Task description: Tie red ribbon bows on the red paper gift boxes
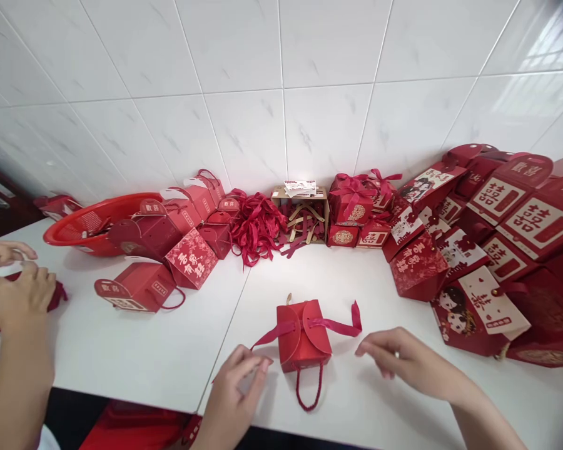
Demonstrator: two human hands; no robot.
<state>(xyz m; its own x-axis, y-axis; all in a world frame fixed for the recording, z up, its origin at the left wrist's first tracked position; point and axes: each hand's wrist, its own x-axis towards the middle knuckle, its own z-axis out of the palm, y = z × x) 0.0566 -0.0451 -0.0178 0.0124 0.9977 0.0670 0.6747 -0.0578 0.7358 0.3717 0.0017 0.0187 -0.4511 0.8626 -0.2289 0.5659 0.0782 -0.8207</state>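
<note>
A small red gift box point(304, 337) stands in front of me with its rounded flaps folded together on top. A dark red cord handle point(309, 406) loops out toward me. Through the flaps runs a crimson ribbon point(335, 325), its two ends spread to either side. My left hand point(239, 387) is at the box's lower left, fingers loosely bent, over the ribbon's left part; whether it touches the ribbon is hard to tell. To the right, my right hand point(398, 359) hovers with bent fingers, apart from the ribbon's raised right end and holding nothing.
At left, another person's hands point(19, 294) work on a red box. A red plastic basket point(98, 215), several gift boxes point(192, 256), a ribbon heap point(258, 225) and a cardboard box point(326, 219) line the wall. Stacked boxes point(492, 250) crowd the right.
</note>
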